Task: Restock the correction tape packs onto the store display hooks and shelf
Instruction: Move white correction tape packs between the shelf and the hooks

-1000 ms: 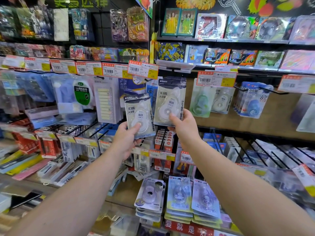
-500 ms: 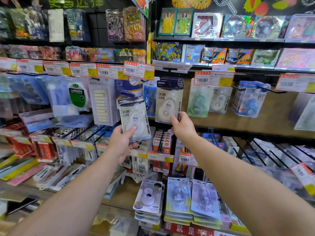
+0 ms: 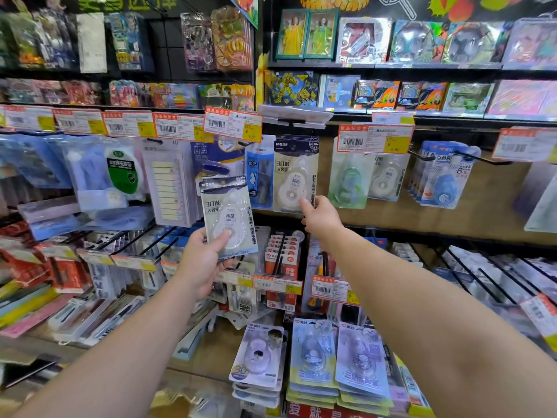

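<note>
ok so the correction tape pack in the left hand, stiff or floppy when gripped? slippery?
Probably fairly stiff: the correction tape pack stands upright above the left hand, which holds only its lower edge, without visible drooping. Likely light, since thumb and fingers alone carry it. The glossy blister front could be somewhat slippery.

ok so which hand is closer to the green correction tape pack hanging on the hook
Right. The right hand touches the white hanging pack, just left of and below the green correction tape pack. The left hand is farther left and lower.
</note>
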A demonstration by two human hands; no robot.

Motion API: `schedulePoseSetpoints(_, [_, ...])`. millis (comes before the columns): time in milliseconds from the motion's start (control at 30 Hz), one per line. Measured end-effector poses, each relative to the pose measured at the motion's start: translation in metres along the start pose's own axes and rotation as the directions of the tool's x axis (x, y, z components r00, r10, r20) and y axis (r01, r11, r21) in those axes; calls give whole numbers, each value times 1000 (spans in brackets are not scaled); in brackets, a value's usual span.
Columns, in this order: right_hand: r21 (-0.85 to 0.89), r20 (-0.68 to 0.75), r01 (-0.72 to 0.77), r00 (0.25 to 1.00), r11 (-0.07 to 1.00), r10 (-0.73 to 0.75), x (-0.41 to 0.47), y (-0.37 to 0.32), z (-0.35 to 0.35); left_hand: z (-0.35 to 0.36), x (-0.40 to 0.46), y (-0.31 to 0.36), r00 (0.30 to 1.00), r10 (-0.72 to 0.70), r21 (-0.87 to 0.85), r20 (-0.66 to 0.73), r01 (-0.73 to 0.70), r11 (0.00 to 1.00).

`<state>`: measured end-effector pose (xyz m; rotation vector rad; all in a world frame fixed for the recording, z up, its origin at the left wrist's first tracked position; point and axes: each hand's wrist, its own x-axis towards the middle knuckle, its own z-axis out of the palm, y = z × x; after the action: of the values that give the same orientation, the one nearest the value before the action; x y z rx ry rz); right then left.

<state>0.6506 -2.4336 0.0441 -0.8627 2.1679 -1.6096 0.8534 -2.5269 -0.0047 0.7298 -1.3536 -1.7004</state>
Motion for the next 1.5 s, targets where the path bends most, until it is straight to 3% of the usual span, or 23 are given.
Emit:
schedulePoseSetpoints(167, [-2, -20, -31, 999, 1000, 31, 7, -1, -2, 3, 2, -1, 1000, 5, 6, 14, -5, 1000])
schedulePoseSetpoints(333, [-60, -102, -153, 984, 986, 147, -3, 1, -4, 8, -2, -1, 1000, 3, 15, 12, -3, 1000])
schedulePoseSetpoints(467, [-103, -56, -71, 996, 992, 65, -26, 10, -4, 17, -9, 1, 1000, 2, 40, 12, -2, 999])
schedulePoseSetpoints(600, [80, 192, -34, 981, 996, 18, -54, 8, -2, 32, -18, 3, 999, 3, 71, 35, -6, 997])
schedulePoseSetpoints(667, [68, 278, 31, 959, 997, -49, -64, 7, 1, 42, -24, 4, 998, 12, 80, 56, -17, 997])
schedulePoseSetpoints(767, [-6, 274, 153, 951, 988, -146, -72, 4, 2, 53, -31, 3, 994, 21, 95, 103, -31, 995])
schedulePoseSetpoints(900, [-38, 226, 211, 954, 977, -197, -77, 2, -8, 61, -39, 8, 990, 29, 97, 140, -43, 994])
schedulePoseSetpoints(1000, [-1, 187, 225, 957, 974, -220, -76, 4, -14, 63, -43, 12, 985, 77, 235, 152, -111, 966])
schedulePoseSetpoints(1100, [14, 132, 228, 965, 974, -227, -71, 3, -17, 60, -38, 7, 969, 211, 500, 131, -248, 829])
schedulePoseSetpoints(1200, [41, 75, 218, 972, 975, -221, -68, -3, -18, 50, -31, -3, 915, 385, 826, 120, -308, 473])
schedulePoseSetpoints(1300, [1, 55, 249, 967, 968, -249, -67, -7, -18, 44, -28, -8, 915, 372, 953, 153, -236, 189])
schedulePoseSetpoints(1400, [-44, 52, 283, 958, 958, -281, -69, -9, -15, 42, -28, -11, 919, 339, 971, 204, -234, 50])
schedulePoseSetpoints(1500, [-52, 27, 321, 947, 946, -320, -68, -9, -13, 41, -28, -11, 918, 325, 971, 227, -238, -7])
